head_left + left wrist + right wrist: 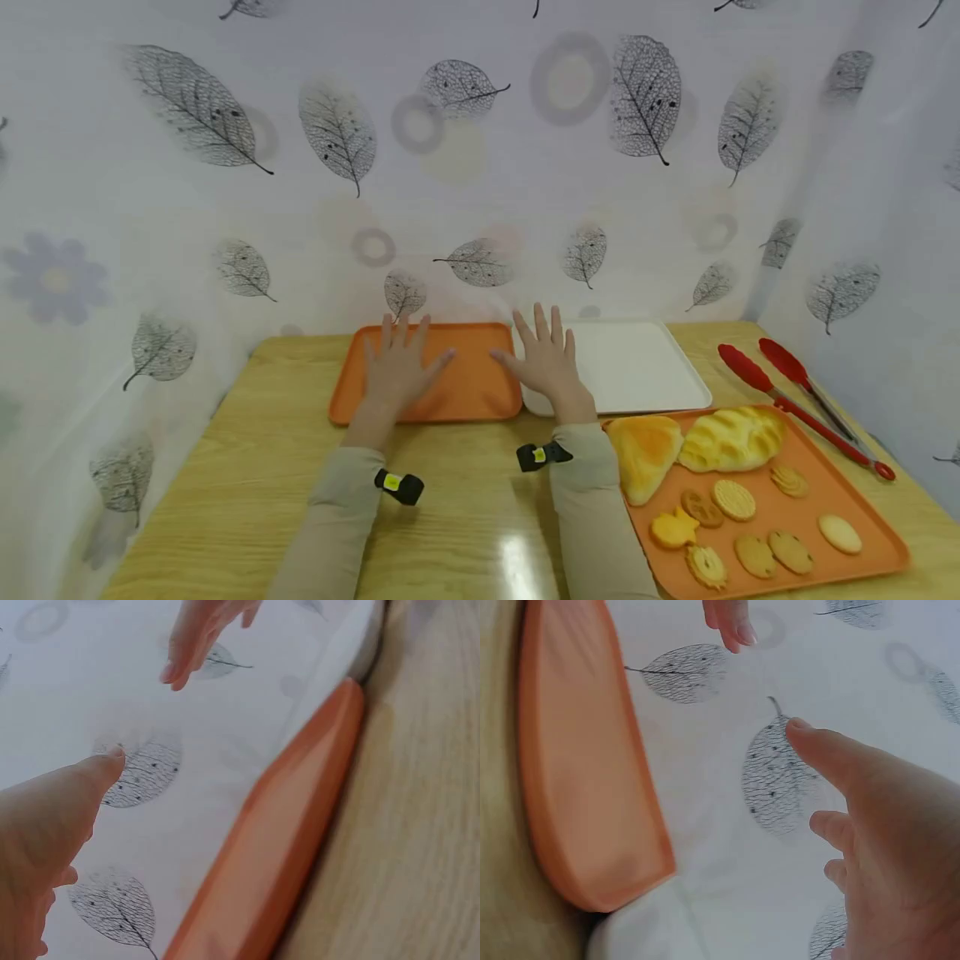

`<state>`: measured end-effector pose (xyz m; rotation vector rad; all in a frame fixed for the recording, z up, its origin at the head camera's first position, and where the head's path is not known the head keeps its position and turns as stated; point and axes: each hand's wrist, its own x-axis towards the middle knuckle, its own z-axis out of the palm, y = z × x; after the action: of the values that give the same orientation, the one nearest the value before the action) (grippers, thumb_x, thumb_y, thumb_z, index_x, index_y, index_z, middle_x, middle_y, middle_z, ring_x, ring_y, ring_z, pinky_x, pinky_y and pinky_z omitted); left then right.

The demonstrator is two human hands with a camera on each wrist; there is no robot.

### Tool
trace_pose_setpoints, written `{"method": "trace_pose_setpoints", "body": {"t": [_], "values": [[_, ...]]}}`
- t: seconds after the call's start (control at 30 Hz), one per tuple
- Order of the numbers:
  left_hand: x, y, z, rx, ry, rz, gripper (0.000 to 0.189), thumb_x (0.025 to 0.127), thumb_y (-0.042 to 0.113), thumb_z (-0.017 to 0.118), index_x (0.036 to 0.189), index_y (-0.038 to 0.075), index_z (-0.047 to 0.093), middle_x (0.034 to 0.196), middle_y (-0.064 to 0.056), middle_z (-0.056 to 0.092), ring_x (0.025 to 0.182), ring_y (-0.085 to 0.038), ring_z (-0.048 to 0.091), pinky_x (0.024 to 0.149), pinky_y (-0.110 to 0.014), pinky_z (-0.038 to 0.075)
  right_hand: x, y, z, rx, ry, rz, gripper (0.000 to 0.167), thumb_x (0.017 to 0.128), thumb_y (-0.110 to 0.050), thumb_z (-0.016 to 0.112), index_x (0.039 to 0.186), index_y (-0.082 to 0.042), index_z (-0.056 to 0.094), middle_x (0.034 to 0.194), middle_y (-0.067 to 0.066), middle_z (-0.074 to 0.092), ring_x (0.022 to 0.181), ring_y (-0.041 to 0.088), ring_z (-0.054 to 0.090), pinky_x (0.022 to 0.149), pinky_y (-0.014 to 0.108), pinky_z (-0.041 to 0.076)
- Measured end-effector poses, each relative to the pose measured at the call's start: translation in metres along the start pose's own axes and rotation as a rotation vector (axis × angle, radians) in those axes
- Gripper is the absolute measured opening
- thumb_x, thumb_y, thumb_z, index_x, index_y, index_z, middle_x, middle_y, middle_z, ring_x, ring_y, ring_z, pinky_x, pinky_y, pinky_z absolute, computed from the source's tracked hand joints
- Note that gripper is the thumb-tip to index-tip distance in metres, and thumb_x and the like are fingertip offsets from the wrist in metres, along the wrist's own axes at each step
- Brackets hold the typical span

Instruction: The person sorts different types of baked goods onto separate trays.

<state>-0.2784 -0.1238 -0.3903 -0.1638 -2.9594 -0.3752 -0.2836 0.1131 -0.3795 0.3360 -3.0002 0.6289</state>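
My left hand (399,367) is spread over the orange tray (480,392), fingers straight and nothing held. The right hand (551,358) is likewise spread, over the left part of the white tray (637,367), with its thumb reaching toward the orange one. Both wrist views show the hands raised above tray level. In the left wrist view the thumb of the left hand (45,817) points toward the other hand. The right wrist view has the right hand (900,825) with fingers extended and holding nothing.
At the right a second orange tray (817,467) carries a triangular bread (645,454), a braided loaf (735,439) and several cookies, such as a round one (733,500). Red-tipped tongs (806,417) lie beyond its right edge. A leaf-print curtain (480,183) hangs behind the table (247,483).
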Motion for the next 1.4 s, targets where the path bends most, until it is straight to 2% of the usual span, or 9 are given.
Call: {"method": "trace_pose_setpoints", "body": {"t": [0.17,0.33,0.53,0.63,0.8,0.9,1.23,1.33,1.4], "values": [[-0.004,0.001,-0.02,-0.041,0.062,0.039,0.081,0.094,0.071,0.035,0.158,0.024,0.017,0.165,-0.013,0.012,0.152,-0.038,-0.005,0.116,-0.069,0.002,-0.006,-0.002,-0.019,0.02,0.047,-0.025,0.089,0.09,-0.074,0.039,0.159,-0.025,0.011,0.166,0.008,-0.011,0.15,0.035,-0.02,0.12,0.062,-0.004],[-0.011,0.008,-0.041,-0.054,0.128,0.101,0.079,0.094,0.068,0.038,0.156,0.021,0.026,0.163,-0.013,0.021,0.152,-0.038,0.007,0.118,-0.066,0.006,-0.024,-0.012,-0.049,0.033,0.082,-0.007,0.086,0.093,-0.065,0.048,0.159,-0.025,0.009,0.165,0.009,-0.012,0.15,0.034,-0.022,0.119,0.061,-0.007],[-0.024,0.024,-0.059,-0.094,0.237,0.205,0.07,0.095,0.061,0.047,0.15,0.018,0.04,0.158,-0.011,0.035,0.149,-0.035,0.023,0.119,-0.063,0.013,-0.044,-0.014,-0.078,-0.026,0.127,0.002,0.087,0.093,-0.062,0.051,0.159,-0.027,0.007,0.165,0.008,-0.013,0.15,0.033,-0.024,0.12,0.061,-0.007],[-0.033,0.032,-0.063,-0.107,0.343,0.287,0.065,0.095,0.059,0.049,0.144,0.016,0.049,0.151,-0.01,0.045,0.144,-0.034,0.033,0.118,-0.061,0.018,-0.056,-0.015,-0.088,-0.039,0.135,-0.007,0.087,0.092,-0.063,0.051,0.159,-0.027,0.007,0.165,0.008,-0.013,0.15,0.032,-0.023,0.12,0.06,-0.007],[-0.043,0.046,-0.062,-0.091,0.596,0.472,0.065,0.098,0.062,0.039,0.13,0.011,0.062,0.132,-0.011,0.063,0.13,-0.034,0.052,0.112,-0.057,0.034,-0.078,-0.011,-0.104,-0.074,0.163,-0.027,0.086,0.092,-0.059,0.055,0.159,-0.027,0.01,0.166,0.009,-0.009,0.151,0.032,-0.02,0.119,0.062,-0.005],[-0.049,0.057,-0.06,-0.077,0.681,0.555,0.062,0.099,0.06,0.037,0.124,0.011,0.066,0.125,-0.01,0.068,0.123,-0.032,0.057,0.11,-0.055,0.038,-0.091,-0.005,-0.115,-0.107,0.192,-0.035,0.085,0.092,-0.056,0.057,0.159,-0.025,0.013,0.166,0.011,-0.007,0.151,0.034,-0.018,0.119,0.064,-0.003],[-0.074,0.1,-0.037,-0.082,0.696,0.803,0.044,0.095,0.049,0.055,0.116,0.013,0.069,0.12,-0.004,0.069,0.117,-0.025,0.061,0.105,-0.049,0.044,-0.13,0.033,-0.144,-0.222,0.256,-0.032,0.085,0.092,-0.049,0.061,0.158,-0.02,0.016,0.165,0.017,-0.002,0.151,0.038,-0.013,0.118,0.066,-0.002],[-0.082,0.11,-0.03,-0.054,0.685,0.88,0.043,0.091,0.049,0.06,0.116,0.015,0.069,0.122,-0.003,0.069,0.119,-0.025,0.06,0.105,-0.049,0.044,-0.138,0.049,-0.149,-0.245,0.269,-0.041,0.085,0.092,-0.048,0.062,0.158,-0.02,0.017,0.165,0.018,0.0,0.151,0.038,-0.012,0.118,0.066,-0.002],[-0.089,0.115,-0.025,-0.039,0.644,0.932,0.044,0.09,0.049,0.061,0.118,0.016,0.069,0.125,-0.003,0.068,0.123,-0.025,0.059,0.107,-0.048,0.044,-0.143,0.062,-0.152,-0.259,0.285,-0.047,0.085,0.092,-0.047,0.063,0.158,-0.02,0.017,0.165,0.019,0.001,0.151,0.039,-0.01,0.117,0.067,-0.001]]}}
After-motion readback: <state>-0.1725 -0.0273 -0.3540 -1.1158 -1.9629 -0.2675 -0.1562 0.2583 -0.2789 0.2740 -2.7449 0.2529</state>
